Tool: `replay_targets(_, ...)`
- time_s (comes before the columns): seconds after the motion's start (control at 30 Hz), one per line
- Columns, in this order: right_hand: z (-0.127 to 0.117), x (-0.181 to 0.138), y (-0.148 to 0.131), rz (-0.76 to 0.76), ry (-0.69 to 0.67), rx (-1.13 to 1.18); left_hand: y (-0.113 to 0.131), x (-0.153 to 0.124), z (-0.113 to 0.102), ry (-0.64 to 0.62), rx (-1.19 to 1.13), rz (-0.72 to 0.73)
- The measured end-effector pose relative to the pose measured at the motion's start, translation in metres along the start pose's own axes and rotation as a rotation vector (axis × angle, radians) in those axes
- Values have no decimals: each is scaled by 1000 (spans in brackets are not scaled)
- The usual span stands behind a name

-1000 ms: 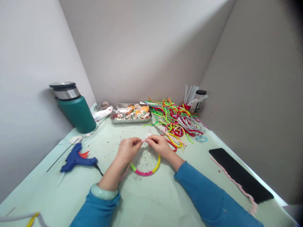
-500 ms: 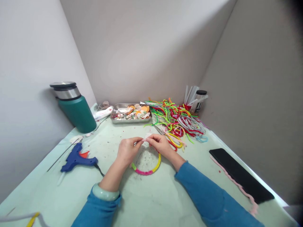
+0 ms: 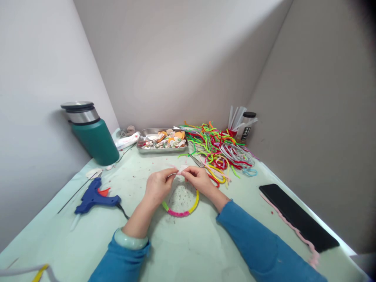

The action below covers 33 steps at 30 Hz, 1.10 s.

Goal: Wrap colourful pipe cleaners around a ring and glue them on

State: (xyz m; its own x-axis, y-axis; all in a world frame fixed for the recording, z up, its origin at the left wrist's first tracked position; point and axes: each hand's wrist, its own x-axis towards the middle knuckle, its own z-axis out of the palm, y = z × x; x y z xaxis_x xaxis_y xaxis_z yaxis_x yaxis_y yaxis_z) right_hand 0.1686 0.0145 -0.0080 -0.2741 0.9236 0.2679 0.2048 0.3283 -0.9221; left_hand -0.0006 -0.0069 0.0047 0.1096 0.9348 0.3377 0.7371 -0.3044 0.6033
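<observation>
A ring (image 3: 179, 214) wrapped in fuzzy yellow, hot pink and lime pipe cleaner hangs below my fingers, its near side toward me. My left hand (image 3: 158, 187) pinches the far part of the ring between thumb and forefinger. Close beside it, my right hand (image 3: 197, 180) pinches a pale pink pipe cleaner (image 3: 179, 173) against the ring. A blurred pink end shows just beyond the fingertips. The fingers hide much of the ring's far side. Scissors (image 3: 217, 181) with red and yellow handles lie just beyond my right wrist.
A blue glue gun (image 3: 96, 197) lies left, near a green bottle (image 3: 95, 141). Behind are a metal tray (image 3: 162, 150) of cut pieces and a pipe cleaner heap (image 3: 217, 143). At right, a black phone-like slab (image 3: 296, 215) lies beside a pink strand (image 3: 289, 225).
The loose pink end beyond my fingertips has swung to the left. My left hand has shifted very slightly; both hands keep their pinch on the ring.
</observation>
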Motion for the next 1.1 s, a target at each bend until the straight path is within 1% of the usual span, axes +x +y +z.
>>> replay_targets(0.07,0,0,1,-18,-4,-9,0,0,0,1,-22,28)
replay_targets(0.13,0,0,3,-27,-9,-16,-1,1,0,-10,-45,25)
replay_targets(0.23,0,0,5,-35,-8,-27,-2,2,0,-38,-100,-53)
replay_targets(0.37,1,-1,4,-46,-5,-45,-3,3,-1,-56,-310,-209)
replay_targets(0.43,1,-2,2,-42,-12,-48,-2,4,-1,-119,-396,-314)
replay_targets(0.5,0,-3,1,-41,-24,-50,0,4,-2,-222,-465,-417)
replay_targets(0.57,-1,-3,1,-45,-37,-47,3,3,-4,-301,-543,-474)
replay_targets(0.67,-1,-3,2,-52,-49,-38,8,2,-9,-328,-638,-484)
replay_targets(0.87,0,-2,5,-51,-81,-4,7,2,-12,-309,-818,-472)
replay_targets(1.0,1,-2,5,-60,-79,-18,5,3,-10,-299,-824,-454)
replay_targets(1.1,1,-2,6,-67,-73,-31,6,3,-9,-265,-795,-441)
